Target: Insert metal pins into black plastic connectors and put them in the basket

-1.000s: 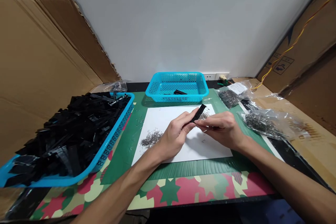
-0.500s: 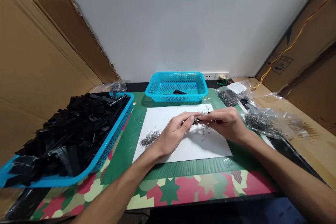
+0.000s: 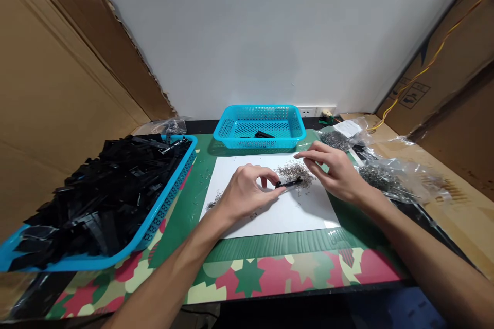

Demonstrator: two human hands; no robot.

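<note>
Our left hand (image 3: 247, 188) pinches a black plastic part (image 3: 290, 183) over the right half of the white paper (image 3: 278, 220); our right hand (image 3: 335, 170), fingers parted, hovers by the paper's right edge. A slack pinch could let the part slip among bent wires (image 3: 295, 170) on the paper. Bag label (image 3: 348, 128) and carton print (image 3: 414, 93), right beyond the paper: unreadable to us.

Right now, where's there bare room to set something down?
Mostly bare: the white paper, near right, between the metal hooks and its front edge; also the green mat from there to the patterned border. Crowded: around your left hand with the black piece and hooks, by the plastic bags, and in the heaped basket.
</note>
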